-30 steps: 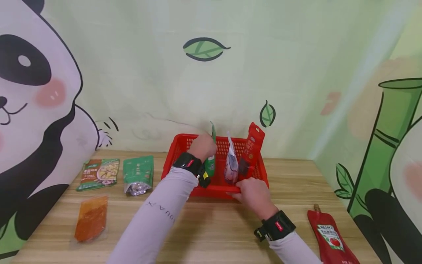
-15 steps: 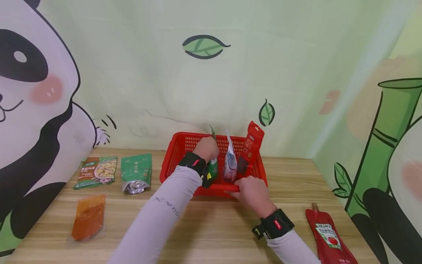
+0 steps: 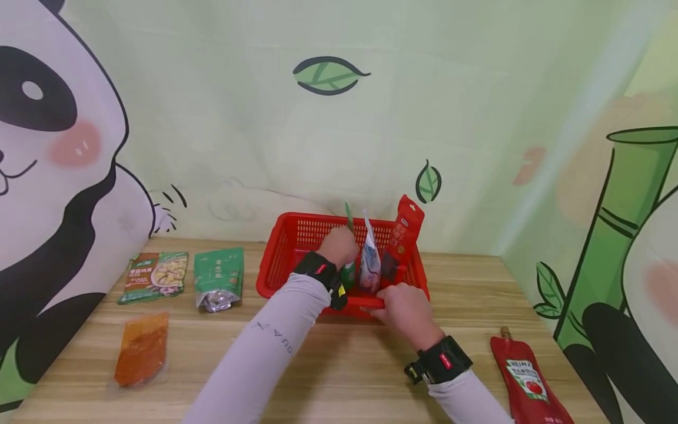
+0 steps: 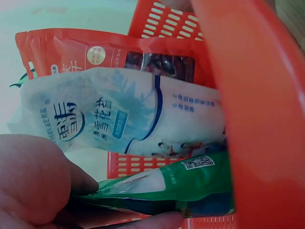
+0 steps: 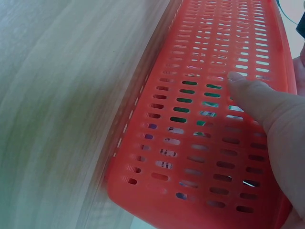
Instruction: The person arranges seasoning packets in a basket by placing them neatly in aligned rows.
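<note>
A red slotted plastic basket [image 3: 275,259] stands against the back wall. Inside it, my left hand [image 3: 339,246] pinches a green pouch [image 4: 200,181] between thumb and fingers, the pouch standing on edge. Just right of that is an upright white-and-blue bag [image 3: 370,265] with printed characters, a narrow gap from the green pouch at its top. A tall red packet [image 3: 405,232] with a clear window leans in the basket's right end. My right hand [image 3: 406,315] grips the front rim, its thumb [image 5: 252,95] pressed on the outer wall and its other fingers mostly hidden.
Left on the wooden table [image 3: 222,365] lie a brown-and-green food packet [image 3: 155,277], a green pouch with a silvery base [image 3: 219,278] and a clear packet of orange-red contents [image 3: 142,348]. A red Heinz tomato pouch [image 3: 529,377] with a spout lies at front right.
My left hand has shifted right inside the basket with the green pouch, bringing it closer to the white-and-blue bag. The right hand stays on the front rim.
</note>
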### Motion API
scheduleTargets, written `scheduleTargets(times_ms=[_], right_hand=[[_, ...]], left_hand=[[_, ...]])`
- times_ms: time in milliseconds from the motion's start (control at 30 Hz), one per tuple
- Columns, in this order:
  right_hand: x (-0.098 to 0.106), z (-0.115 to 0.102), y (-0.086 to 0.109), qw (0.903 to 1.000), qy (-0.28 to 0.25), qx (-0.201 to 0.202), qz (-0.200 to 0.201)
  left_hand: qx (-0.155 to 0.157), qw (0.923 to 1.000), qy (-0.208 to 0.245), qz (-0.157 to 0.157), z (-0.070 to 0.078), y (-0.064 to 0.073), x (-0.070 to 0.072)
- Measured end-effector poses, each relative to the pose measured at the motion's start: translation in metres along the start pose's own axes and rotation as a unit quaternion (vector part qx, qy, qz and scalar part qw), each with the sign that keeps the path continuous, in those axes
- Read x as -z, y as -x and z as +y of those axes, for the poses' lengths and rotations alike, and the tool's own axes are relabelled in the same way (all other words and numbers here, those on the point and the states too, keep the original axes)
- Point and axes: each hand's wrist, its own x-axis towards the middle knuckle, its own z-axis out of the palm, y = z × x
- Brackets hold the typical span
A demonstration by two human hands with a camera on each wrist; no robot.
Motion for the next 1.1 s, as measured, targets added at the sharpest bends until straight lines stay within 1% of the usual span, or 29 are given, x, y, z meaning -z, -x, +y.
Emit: scheduleTargets(times_ms=[167,367,567,767,933,1100], right_hand=[[0.001,-0.001,-0.001,0.9999,-0.004,-0.005,-0.008],[0.0,0.0,0.0,1.0,-0.006,-0.006,-0.004],[0.0,0.001,0.0,0.9999,-0.008,-0.008,-0.004],[-0.002,0.0,0.001,0.9999,-0.011,-0.007,-0.01],[-0.002,-0.001,0.001,0.9999,-0.009,-0.007,-0.01],[-0.001,0.0,0.001,0.9999,-0.007,-0.006,-0.006]], left_hand=[[0.004,0.9991,0.042,-0.009,0.002,0.002,-0.005],[0.014,0.9974,0.068,-0.018,0.003,0.006,-0.006],[0.0,0.9973,0.066,-0.03,0.004,0.01,-0.005],[-0.003,0.9987,0.048,-0.015,0.001,0.007,-0.008],[0.005,0.9975,0.069,-0.014,-0.002,0.003,-0.012],[0.0,0.9952,0.094,-0.025,-0.001,0.003,-0.015]])
